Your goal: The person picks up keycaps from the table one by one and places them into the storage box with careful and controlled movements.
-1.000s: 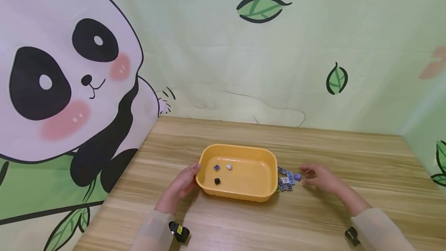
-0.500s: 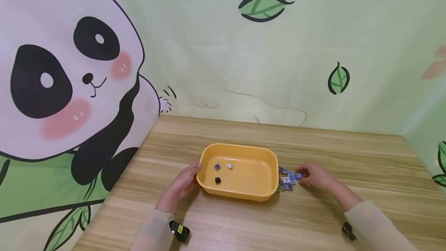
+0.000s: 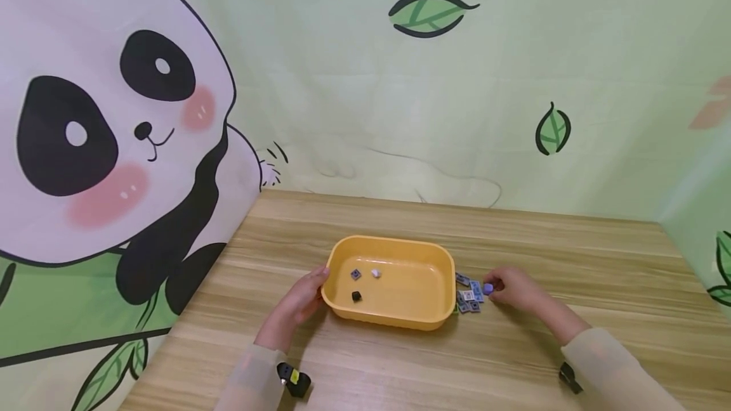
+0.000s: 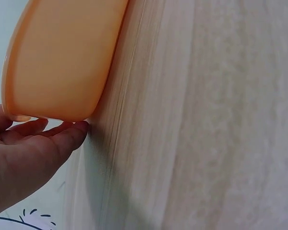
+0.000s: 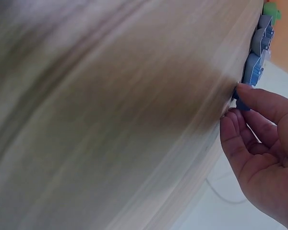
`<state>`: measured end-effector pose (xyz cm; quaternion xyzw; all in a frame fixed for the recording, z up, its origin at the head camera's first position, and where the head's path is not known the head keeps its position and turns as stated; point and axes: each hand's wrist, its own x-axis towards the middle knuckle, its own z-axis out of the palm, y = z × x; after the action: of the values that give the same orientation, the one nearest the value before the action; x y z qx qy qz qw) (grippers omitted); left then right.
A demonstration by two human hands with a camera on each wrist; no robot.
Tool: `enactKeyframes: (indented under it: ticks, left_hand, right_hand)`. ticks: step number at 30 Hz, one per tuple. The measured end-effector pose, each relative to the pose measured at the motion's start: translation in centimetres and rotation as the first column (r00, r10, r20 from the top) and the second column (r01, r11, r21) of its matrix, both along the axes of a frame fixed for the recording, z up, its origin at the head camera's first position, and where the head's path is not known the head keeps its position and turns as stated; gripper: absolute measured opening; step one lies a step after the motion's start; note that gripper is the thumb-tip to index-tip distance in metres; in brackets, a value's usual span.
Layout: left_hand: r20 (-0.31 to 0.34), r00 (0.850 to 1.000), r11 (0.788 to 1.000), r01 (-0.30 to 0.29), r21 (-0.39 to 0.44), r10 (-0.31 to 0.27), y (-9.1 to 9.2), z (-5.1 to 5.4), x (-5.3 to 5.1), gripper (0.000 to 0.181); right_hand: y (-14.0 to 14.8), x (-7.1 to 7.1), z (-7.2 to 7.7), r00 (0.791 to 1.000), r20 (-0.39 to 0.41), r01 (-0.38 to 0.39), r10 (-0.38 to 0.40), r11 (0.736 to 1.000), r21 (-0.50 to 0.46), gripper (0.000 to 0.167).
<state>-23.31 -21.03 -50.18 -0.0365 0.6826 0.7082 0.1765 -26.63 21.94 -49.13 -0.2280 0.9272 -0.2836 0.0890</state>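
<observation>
My left hand (image 3: 304, 295) holds the left end of a yellow plastic bin (image 3: 405, 321), its thumb at the rim. In the left wrist view several fingertips touch the end wall of the bin. My right hand (image 3: 516, 288) pinches a small purple building block (image 3: 488, 288) between thumb and fingers, low over the wooden table. The right wrist view shows this block only partly, dark blue beside the thumb tip. Inside the bin lie a grey piece (image 3: 356, 274), a white piece (image 3: 375, 273) and a black piece (image 3: 356, 296).
Several grey and blue toy pieces (image 3: 476, 290) lie against the bin's right end, with a white one (image 3: 468, 295) and a green one (image 3: 455, 308) partly behind it. The wooden table (image 3: 388, 366) meets a printed cloth wall (image 3: 342, 81) at the back.
My right hand has moved a little left to the purple block, and its fingers have closed on it. The left hand and bin have stayed in place.
</observation>
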Motion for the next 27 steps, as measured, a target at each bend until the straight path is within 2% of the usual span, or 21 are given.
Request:
enactKeyframes:
  ticks: [7,12,17,21,27]
  left_hand:
    - [-0.005,1.000,1.000,0.007,0.000,-0.007,0.0,0.0,0.1,0.056]
    - [-0.001,1.000,1.000,0.009,-0.006,-0.009,-0.1,0.0,0.1,0.056]
    - [0.003,1.000,1.000,0.005,-0.007,-0.005,-0.1,0.0,0.1,0.056]
    - [0.000,1.000,1.000,0.000,-0.009,0.000,-0.1,0.0,0.1,0.056]
    - [-0.008,1.000,1.000,-0.001,-0.014,0.001,0.0,0.0,0.1,0.056]
  right_hand:
    - [0.0,-0.1,-0.3,1.000,0.023,0.018,-0.018,1.000,0.003,0.022]
    - [0.1,-0.1,0.1,0.999,0.028,0.023,-0.023,1.000,0.004,0.023]
    - [0.3,0.0,1.2,0.999,0.026,0.026,-0.025,0.999,-0.018,0.023]
    - [0.4,-0.1,2.3,1.000,-0.012,0.026,-0.026,1.000,-0.013,0.021]
    - [0.5,0.0,4.6,1.000,0.012,0.025,-0.024,0.999,-0.046,0.024]
